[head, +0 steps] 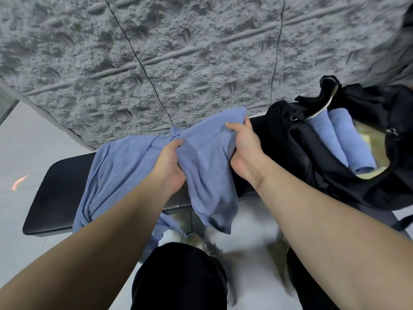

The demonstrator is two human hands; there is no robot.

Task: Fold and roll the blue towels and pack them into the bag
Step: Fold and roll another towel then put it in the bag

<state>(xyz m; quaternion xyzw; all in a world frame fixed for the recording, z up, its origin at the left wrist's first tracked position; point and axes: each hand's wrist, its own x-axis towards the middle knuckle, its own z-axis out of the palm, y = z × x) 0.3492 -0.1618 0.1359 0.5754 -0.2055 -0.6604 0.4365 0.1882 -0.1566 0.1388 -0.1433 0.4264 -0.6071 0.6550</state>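
Both forearms reach forward over the black worktop (pixel 55 186). Left hand (pixel 168 163): grip clamped on a bunched fold of the blue towel (pixel 207 175), fingers curled over the cloth. Right hand (pixel 244 146): grip clamped on the towel's upper right edge, thumb on top. Towel lifted, draped across the worktop, lower end hanging off the front. Two rolled towels (pixel 342 139) sit inside the open black bag (pixel 301 153) at right; their far ends hidden by the flap. Floor below blurred.

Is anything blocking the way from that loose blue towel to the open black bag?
Nothing visible: the black bag gapes open beside the loose blue towel; two rolled blue towels already inside leave room.
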